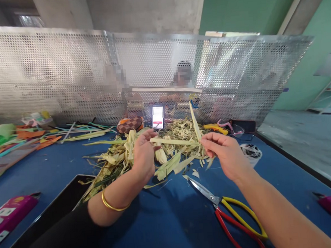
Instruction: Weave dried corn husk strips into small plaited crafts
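Note:
My right hand [224, 152] pinches pale green leaf strips, which look like corn husk, between thumb and fingers. One husk strip [174, 141] stretches sideways toward my left hand; another [194, 120] points up. My left hand [144, 151], with a gold bangle on the wrist, has its thumb apart from its curved fingers. The sideways strip's end lies in that gap, with no firm grip visible. Beneath both hands spreads a heap of dried husks [111, 159]. Large scissors [215, 201] with one red and one yellow handle lie partly open below my right hand.
A lit phone [157, 117] stands behind the heap, beside a checkered pouch [129, 124]. A black tray [55, 209] and a magenta power strip [15, 215] lie left. White cord [251, 153] sits right. A perforated metal screen [156, 61] borders the blue table [172, 228]; people sit beyond.

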The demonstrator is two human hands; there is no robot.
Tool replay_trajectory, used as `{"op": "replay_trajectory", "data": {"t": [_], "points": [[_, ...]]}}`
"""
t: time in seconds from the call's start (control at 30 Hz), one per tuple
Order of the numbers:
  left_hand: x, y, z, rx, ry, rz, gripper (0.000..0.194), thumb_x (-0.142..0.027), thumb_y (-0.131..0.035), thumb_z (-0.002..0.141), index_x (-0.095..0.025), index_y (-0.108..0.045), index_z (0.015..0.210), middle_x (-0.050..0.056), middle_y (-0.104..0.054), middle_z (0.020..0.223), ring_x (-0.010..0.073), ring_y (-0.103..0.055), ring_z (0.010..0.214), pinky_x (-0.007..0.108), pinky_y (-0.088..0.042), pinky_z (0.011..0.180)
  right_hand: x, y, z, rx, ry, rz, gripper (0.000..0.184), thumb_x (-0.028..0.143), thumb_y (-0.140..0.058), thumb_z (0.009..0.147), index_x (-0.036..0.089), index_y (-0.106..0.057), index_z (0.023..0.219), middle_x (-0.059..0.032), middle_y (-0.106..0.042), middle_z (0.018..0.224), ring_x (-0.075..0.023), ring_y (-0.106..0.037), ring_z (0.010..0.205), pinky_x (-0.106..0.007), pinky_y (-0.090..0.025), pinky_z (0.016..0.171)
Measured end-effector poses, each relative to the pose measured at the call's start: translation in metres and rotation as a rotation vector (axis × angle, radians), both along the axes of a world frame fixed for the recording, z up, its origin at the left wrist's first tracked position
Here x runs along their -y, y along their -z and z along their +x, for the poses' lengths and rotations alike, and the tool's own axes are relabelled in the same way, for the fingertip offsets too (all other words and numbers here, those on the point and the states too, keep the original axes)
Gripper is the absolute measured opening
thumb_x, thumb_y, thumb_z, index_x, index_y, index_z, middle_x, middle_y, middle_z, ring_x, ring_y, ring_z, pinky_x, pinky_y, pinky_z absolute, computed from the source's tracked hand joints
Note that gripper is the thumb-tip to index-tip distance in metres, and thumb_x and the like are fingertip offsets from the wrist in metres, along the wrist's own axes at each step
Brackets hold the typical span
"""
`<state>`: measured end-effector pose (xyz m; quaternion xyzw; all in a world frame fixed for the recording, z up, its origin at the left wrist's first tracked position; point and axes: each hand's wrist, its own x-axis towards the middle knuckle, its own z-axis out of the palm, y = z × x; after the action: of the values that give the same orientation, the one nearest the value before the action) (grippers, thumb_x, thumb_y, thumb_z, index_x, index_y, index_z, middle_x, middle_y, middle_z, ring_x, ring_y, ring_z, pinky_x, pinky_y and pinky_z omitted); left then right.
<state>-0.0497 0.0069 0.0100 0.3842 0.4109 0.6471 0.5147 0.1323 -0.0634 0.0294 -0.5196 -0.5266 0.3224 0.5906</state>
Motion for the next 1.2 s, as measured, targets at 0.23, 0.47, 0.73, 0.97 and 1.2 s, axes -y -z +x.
{"op": "replay_trajectory", "data": {"t": [0.23,0.47,0.73,0.97,1.2], "points": [[0.012,-0.014,-0.008,-0.468,0.227,0.403,0.015,-0.023,-0.056,0.075,-0.018,-0.068,0.08,0.002,-0.069,0.081,0.0167,-0.061,0.081,0.029,-0.046,0.077,0.001,0.004,-0.006,0.141,-0.036,-0.049,0.018,0.036,-0.062,0.072,0.018,-0.062,0.07,0.0055,-0.047,0.049,-0.009,-0.042,0.046,-0.025,-0.033,0.048],[0.038,-0.005,0.007,-0.522,0.784,0.136,0.015,-0.028,-0.059,0.077,-0.016,-0.067,0.072,0.001,-0.068,0.071,0.0088,-0.056,0.053,0.019,-0.036,0.048,0.002,0.013,-0.023,0.165,-0.19,-0.082,0.018,0.035,-0.058,0.076,0.019,-0.059,0.069,0.0039,-0.051,0.054,-0.0093,-0.043,0.047,-0.024,-0.034,0.048],[0.028,-0.002,0.006,-0.366,0.699,-0.088,0.021,-0.035,-0.067,0.072,-0.014,-0.066,0.067,0.005,-0.068,0.074,0.0041,-0.048,0.043,0.018,-0.022,0.036,0.002,0.004,-0.007,0.272,-0.224,-0.142,0.017,0.033,-0.059,0.075,0.019,-0.058,0.085,0.0033,-0.054,0.064,-0.0103,-0.049,0.052,-0.026,-0.039,0.052],[0.026,0.001,0.007,-0.212,0.802,-0.183,0.022,-0.032,-0.07,0.07,-0.013,-0.062,0.068,0.006,-0.07,0.081,0.0018,-0.047,0.041,0.015,-0.021,0.034,-0.002,0.01,-0.007,0.377,-0.171,-0.106,0.016,0.033,-0.055,0.077,0.02,-0.057,0.086,-0.0009,-0.062,0.07,-0.0136,-0.053,0.058,-0.029,-0.043,0.057],[0.025,0.002,0.01,-0.017,0.605,-0.291,0.012,-0.02,-0.065,0.076,-0.011,-0.062,0.068,0.007,-0.069,0.081,0.0026,-0.051,0.043,0.014,-0.026,0.033,0.006,0.01,-0.012,0.777,0.163,0.249,0.027,0.039,-0.049,0.085,0.022,-0.059,0.067,-0.005,-0.06,0.074,-0.0183,-0.056,0.069,-0.032,-0.04,0.063]]}}
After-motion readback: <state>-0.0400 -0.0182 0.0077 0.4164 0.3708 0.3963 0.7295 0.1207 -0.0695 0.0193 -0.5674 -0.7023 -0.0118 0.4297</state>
